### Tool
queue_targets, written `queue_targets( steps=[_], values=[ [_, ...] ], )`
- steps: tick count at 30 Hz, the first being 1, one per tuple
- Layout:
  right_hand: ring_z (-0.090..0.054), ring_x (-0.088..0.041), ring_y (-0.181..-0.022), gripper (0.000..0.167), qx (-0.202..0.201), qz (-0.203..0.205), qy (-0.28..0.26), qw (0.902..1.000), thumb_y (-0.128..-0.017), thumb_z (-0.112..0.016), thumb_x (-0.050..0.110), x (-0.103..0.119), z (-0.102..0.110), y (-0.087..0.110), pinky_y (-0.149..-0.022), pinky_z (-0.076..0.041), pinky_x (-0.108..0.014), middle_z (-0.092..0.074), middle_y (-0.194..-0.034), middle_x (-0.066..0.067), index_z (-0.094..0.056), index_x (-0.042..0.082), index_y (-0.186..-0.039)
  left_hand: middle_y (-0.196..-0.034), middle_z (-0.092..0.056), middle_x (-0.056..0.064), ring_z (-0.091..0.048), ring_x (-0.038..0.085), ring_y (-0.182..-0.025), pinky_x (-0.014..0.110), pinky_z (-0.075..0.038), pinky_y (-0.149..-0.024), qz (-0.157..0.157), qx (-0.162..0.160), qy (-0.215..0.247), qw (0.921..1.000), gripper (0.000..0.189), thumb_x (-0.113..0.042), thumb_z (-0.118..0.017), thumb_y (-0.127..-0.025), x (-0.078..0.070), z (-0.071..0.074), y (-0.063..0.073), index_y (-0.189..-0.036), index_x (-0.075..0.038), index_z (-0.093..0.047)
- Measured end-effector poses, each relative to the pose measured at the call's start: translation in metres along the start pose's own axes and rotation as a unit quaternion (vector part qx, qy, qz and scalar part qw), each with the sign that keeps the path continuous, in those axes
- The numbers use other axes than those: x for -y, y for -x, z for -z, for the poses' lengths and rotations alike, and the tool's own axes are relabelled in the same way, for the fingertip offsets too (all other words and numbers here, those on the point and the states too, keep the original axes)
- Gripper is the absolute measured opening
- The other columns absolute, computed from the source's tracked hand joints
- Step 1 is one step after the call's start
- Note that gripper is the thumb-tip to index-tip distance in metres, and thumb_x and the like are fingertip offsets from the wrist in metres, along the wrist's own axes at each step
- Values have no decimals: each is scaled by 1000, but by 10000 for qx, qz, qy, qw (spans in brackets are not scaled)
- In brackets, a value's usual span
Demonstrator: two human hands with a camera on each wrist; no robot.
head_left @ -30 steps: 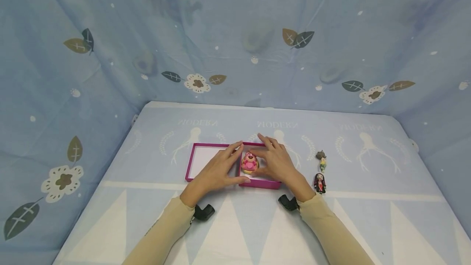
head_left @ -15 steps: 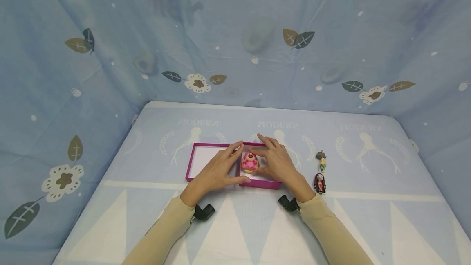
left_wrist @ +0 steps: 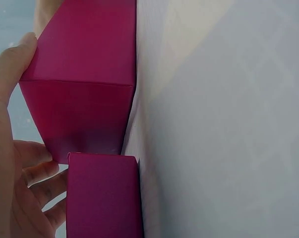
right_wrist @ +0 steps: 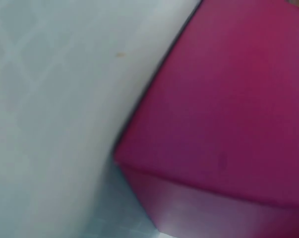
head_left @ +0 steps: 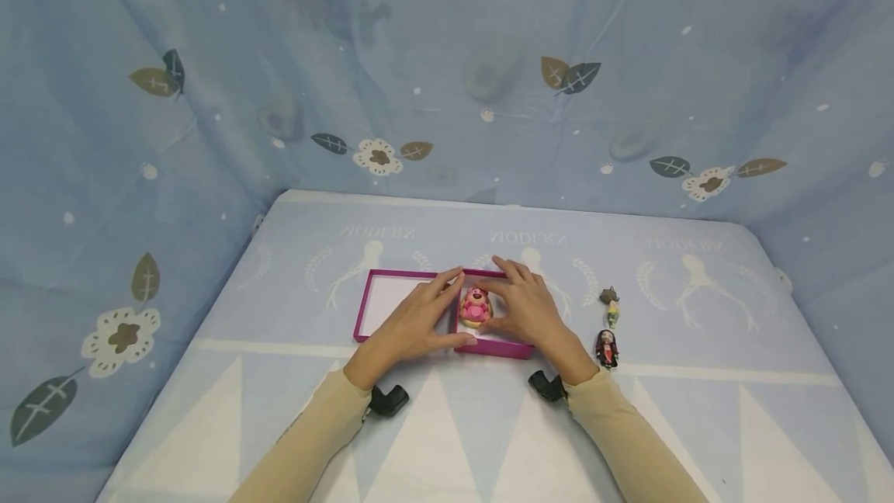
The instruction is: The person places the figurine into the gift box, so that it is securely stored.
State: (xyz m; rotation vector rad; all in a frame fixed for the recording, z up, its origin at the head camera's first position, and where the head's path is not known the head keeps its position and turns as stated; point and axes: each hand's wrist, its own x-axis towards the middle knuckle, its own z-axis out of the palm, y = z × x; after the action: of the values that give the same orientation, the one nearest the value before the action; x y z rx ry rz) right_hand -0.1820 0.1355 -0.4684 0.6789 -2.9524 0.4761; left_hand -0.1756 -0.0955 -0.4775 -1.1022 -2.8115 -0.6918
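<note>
A magenta box [head_left: 499, 348] with a white inside lies on the table, its outer walls filling much of both wrist views. Inside it, toward the left, is a pink bear figurine [head_left: 476, 310] with a yellowish edge. My right hand [head_left: 525, 309] reaches over the box from the right and pinches the bear between thumb and index finger, the other fingers spread above. Spanning the box's left side, my left hand [head_left: 415, 322] grips it, thumb at the near wall [left_wrist: 80, 114] and fingers at the far side. The right wrist view shows only the box's outside, no fingers.
Left of the box, partly under my left hand, is a shallow magenta lid [head_left: 391, 297], inside up. On the right lie a dark-haired doll figurine [head_left: 606, 348] and a small yellow-green figure [head_left: 612, 313] with a brown top. A patterned blue cloth [head_left: 447, 84] hangs behind the table.
Both hands, the bear and the box keep their places; only the head view shifts very slightly.
</note>
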Motion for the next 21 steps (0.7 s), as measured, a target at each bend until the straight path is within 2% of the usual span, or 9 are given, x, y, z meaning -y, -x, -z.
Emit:
queue_targets(
  steps=[7, 12, 17, 21],
  values=[
    [-36, -38, -140, 75, 22, -27, -112, 9999, -62, -89, 51, 2, 2, 0, -109, -34, -58, -38, -155, -15, -67, 23, -127, -162, -25, 5, -46, 29, -133, 46, -39, -111, 40, 34, 9, 10000, 98, -60, -68, -83, 0, 1, 1, -155, -8, -27],
    [-31, -39, -143, 71, -128, 240, -384, 9989, -65, -87, 50, -3, 4, 2, -113, -27, -60, -35, -156, -17, -67, 24, -128, -162, -25, 4, -44, 30, -135, 46, -37, -112, 49, 28, -8, 10000, 99, -60, -68, -83, 1, 1, 2, -155, -8, -27],
    [-24, -38, -146, 68, -482, 626, -943, 9924, -73, -86, 39, -15, 21, 13, -113, -20, -64, -30, -157, -16, -62, 20, -133, -162, -24, 3, -43, 29, -136, 45, -37, -113, 89, 47, -6, 9999, 99, -62, -67, -83, 0, 0, 1, -155, -9, -26],
    [-24, -39, -145, 68, -590, 724, -1216, 9882, -75, -85, 33, -28, 37, 27, -110, -21, -68, -31, -157, -17, -59, 19, -136, -162, -24, 2, -43, 28, -136, 44, -36, -113, 122, 76, -26, 9999, 99, -63, -66, -82, 0, 0, 1, -155, -9, -26]
  ],
)
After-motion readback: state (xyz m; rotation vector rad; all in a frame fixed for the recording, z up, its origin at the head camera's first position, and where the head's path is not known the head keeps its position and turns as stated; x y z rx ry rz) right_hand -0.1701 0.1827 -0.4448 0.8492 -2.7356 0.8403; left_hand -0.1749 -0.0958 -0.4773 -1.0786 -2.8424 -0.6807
